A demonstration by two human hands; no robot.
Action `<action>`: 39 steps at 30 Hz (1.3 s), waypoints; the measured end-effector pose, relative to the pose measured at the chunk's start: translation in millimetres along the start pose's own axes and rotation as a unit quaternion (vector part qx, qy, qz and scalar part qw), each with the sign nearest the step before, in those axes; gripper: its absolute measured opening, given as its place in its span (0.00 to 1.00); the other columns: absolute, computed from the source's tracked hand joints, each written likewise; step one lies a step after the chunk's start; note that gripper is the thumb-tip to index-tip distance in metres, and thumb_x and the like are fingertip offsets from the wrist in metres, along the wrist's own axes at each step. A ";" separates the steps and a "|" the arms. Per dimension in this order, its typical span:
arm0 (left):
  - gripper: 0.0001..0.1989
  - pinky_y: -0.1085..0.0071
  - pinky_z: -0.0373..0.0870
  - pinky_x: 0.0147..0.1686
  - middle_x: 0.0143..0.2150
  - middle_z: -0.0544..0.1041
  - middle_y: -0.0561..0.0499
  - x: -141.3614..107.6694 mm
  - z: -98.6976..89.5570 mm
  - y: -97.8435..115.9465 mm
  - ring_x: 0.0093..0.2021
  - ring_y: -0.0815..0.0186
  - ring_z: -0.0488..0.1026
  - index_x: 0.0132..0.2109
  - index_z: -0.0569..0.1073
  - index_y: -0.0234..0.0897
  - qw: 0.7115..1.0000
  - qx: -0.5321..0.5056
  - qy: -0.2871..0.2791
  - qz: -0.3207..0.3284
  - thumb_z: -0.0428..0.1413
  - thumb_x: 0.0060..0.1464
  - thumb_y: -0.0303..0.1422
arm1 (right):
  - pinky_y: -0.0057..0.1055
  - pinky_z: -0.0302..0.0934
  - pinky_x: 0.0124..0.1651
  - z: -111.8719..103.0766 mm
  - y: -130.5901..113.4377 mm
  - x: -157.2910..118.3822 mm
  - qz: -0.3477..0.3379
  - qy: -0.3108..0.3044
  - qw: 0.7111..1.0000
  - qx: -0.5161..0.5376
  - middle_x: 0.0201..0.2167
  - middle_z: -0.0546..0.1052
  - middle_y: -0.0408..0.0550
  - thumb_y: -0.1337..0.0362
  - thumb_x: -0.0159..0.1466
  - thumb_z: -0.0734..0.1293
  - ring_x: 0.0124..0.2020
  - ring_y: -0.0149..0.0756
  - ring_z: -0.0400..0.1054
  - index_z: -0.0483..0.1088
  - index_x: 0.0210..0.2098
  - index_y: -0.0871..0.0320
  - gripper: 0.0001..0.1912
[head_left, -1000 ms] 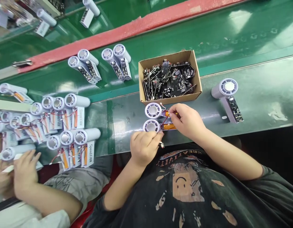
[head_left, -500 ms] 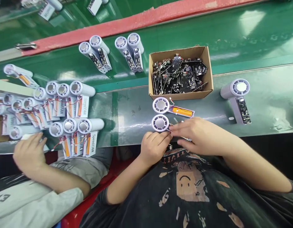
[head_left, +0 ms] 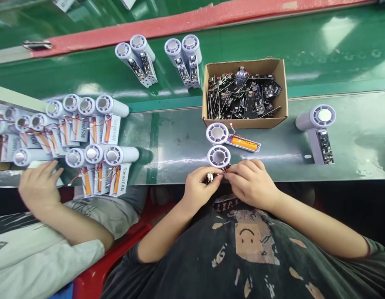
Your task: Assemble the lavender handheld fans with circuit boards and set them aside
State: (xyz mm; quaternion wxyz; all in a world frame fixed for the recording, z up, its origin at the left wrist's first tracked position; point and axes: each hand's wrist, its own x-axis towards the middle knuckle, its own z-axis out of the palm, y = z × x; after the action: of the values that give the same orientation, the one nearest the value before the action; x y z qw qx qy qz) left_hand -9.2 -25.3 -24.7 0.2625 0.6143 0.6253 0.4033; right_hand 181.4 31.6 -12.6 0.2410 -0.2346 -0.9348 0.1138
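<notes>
My left hand is closed on a small circuit board, whose white connector shows between thumb and fingers. Beside it, my right hand has its fingers pinched at the wires under the nearer fan unit; the lower part of that unit is hidden by the hand. Just behind lies a second fan unit with an orange battery in its open handle and a loose wire plug.
Behind the fans stands a cardboard box of circuit boards. One fan unit is at right, several at left near another person's hand. Pairs of fans stand on the green ledge.
My right hand has drawn in toward my left, and its fingers have closed at the wires. My left hand has turned, bringing the board's connector into view. The camera view has shifted slightly.
</notes>
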 end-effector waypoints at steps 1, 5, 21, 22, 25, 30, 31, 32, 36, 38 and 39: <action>0.04 0.69 0.76 0.38 0.35 0.84 0.50 -0.1 0.4 -0.3 0.35 0.64 0.80 0.37 0.79 0.39 0.999 -0.028 0.000 -0.029 0.59 0.55 0.30 | 0.38 0.53 0.43 2.7 -2.0 3.4 0.038 -0.007 0.999 -0.008 0.38 0.79 0.46 0.67 0.67 0.63 0.38 0.37 0.66 0.75 0.41 0.54 0.08; 0.04 0.69 0.76 0.36 0.34 0.84 0.49 -1.2 0.1 -2.4 0.33 0.64 0.80 0.36 0.80 0.38 0.992 -0.086 -0.001 -0.087 0.60 0.53 0.31 | 0.35 0.51 0.40 8.5 -4.7 15.7 0.093 -0.006 0.996 -0.009 0.36 0.78 0.45 0.67 0.68 0.64 0.37 0.37 0.63 0.75 0.38 0.54 0.07; 0.04 0.72 0.69 0.31 0.29 0.79 0.52 5.5 -11.9 8.2 0.28 0.68 0.74 0.33 0.76 0.37 0.998 0.040 -0.033 -0.029 0.60 0.54 0.33 | 0.36 0.49 0.39 18.5 -1.7 15.7 0.106 0.022 0.994 0.007 0.34 0.75 0.46 0.65 0.67 0.64 0.36 0.38 0.60 0.75 0.36 0.55 0.08; 0.06 0.72 0.68 0.30 0.28 0.78 0.52 6.9 -12.0 9.8 0.27 0.68 0.73 0.32 0.75 0.37 0.997 0.056 -0.037 -0.028 0.60 0.54 0.34 | 0.36 0.49 0.39 18.8 -1.5 15.3 0.095 0.029 0.995 -0.001 0.33 0.75 0.46 0.65 0.67 0.64 0.36 0.38 0.59 0.75 0.36 0.55 0.07; 0.07 0.73 0.66 0.30 0.26 0.76 0.53 10.8 -11.6 12.8 0.27 0.68 0.72 0.29 0.75 0.37 0.995 0.098 -0.023 -0.019 0.58 0.55 0.32 | 0.36 0.49 0.38 19.4 -0.9 14.0 0.071 0.040 0.996 -0.021 0.32 0.76 0.45 0.66 0.67 0.65 0.35 0.38 0.58 0.75 0.36 0.55 0.07; 0.04 0.73 0.67 0.30 0.26 0.78 0.54 10.6 -9.0 9.3 0.26 0.69 0.72 0.29 0.75 0.38 0.998 0.039 -0.018 -0.056 0.56 0.50 0.27 | 0.37 0.50 0.38 21.6 -0.1 12.2 0.096 0.051 0.994 0.016 0.33 0.75 0.46 0.64 0.68 0.65 0.36 0.38 0.60 0.76 0.38 0.54 0.07; 0.04 0.74 0.68 0.30 0.26 0.78 0.54 9.7 -8.0 8.0 0.26 0.69 0.72 0.29 0.76 0.38 0.997 0.003 -0.023 -0.075 0.57 0.50 0.28 | 0.36 0.51 0.38 22.4 0.1 12.0 0.110 0.053 0.992 0.031 0.33 0.75 0.46 0.64 0.68 0.64 0.36 0.38 0.61 0.76 0.38 0.54 0.08; 0.03 0.74 0.69 0.30 0.26 0.79 0.54 8.7 -6.7 6.8 0.26 0.69 0.73 0.30 0.76 0.38 0.995 -0.034 -0.025 -0.094 0.57 0.50 0.29 | 0.36 0.51 0.39 23.3 0.4 12.1 0.121 0.056 0.990 0.049 0.34 0.75 0.47 0.64 0.68 0.64 0.36 0.37 0.61 0.77 0.39 0.54 0.08; 0.03 0.74 0.70 0.30 0.27 0.79 0.55 5.8 -0.3 3.7 0.27 0.69 0.73 0.31 0.76 0.38 0.983 -0.119 -0.007 -0.136 0.59 0.49 0.32 | 0.36 0.53 0.41 25.3 3.2 13.8 0.118 0.069 0.983 0.127 0.36 0.74 0.47 0.66 0.68 0.63 0.38 0.36 0.64 0.77 0.45 0.52 0.11; 0.04 0.74 0.70 0.30 0.26 0.78 0.55 5.2 2.2 3.0 0.26 0.70 0.72 0.30 0.76 0.38 0.983 -0.123 0.007 -0.133 0.59 0.50 0.32 | 0.36 0.53 0.41 25.1 5.1 15.0 0.116 0.076 0.978 0.153 0.35 0.74 0.46 0.64 0.68 0.65 0.37 0.36 0.65 0.77 0.44 0.52 0.09; 0.04 0.74 0.70 0.30 0.26 0.79 0.55 4.9 2.9 2.7 0.26 0.70 0.72 0.30 0.76 0.38 0.984 -0.119 0.011 -0.129 0.59 0.50 0.33 | 0.36 0.53 0.41 24.8 6.0 15.5 0.119 0.079 0.977 0.160 0.34 0.74 0.46 0.63 0.68 0.65 0.37 0.36 0.65 0.78 0.42 0.52 0.08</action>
State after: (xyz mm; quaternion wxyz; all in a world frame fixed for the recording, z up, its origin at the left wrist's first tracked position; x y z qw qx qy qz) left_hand -5.8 -20.2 -23.1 0.3769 0.4882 0.6495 0.4447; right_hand 159.2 41.9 -29.6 0.3328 -0.3106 -0.8481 0.2710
